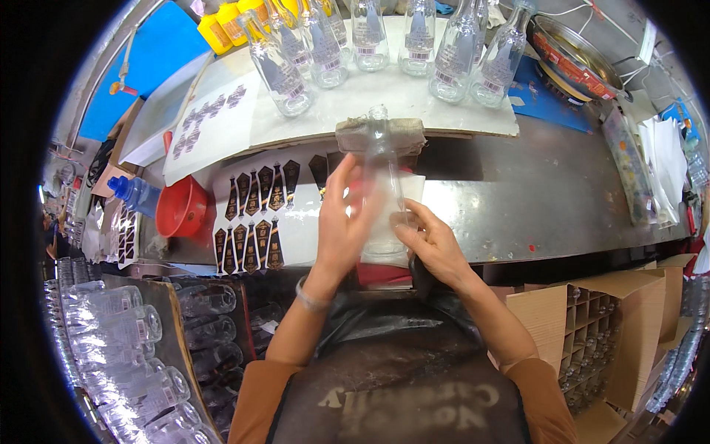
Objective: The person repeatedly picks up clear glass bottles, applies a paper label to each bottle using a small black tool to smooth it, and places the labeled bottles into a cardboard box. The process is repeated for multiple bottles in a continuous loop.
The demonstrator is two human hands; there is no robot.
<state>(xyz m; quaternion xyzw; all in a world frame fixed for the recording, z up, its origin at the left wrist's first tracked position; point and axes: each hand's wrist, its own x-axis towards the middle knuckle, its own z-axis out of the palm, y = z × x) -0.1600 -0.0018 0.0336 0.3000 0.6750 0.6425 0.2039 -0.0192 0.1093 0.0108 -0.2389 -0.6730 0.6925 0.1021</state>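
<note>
A clear glass bottle (382,166) lies in front of me, its neck resting on a cloth-wrapped support (407,135). My right hand (435,244) is closed round the lower right side of this bottle. Along its left side is my left hand (342,218), fingers stretched out and partly blurred; whether it touches the glass I cannot tell. Left of my hands, a pale sheet (302,248) carries several dark, tie-shaped labels (251,244). Something red and a white sheet show partly beneath the bottle.
Several labelled glass bottles (370,37) stand on a white board (340,103). A red bowl (183,207) and blue-capped bottle (133,194) sit left. Stacked bottles (122,325) lie lower left; a divided cardboard box (543,318) is lower right. A large pan (573,55) sits far right.
</note>
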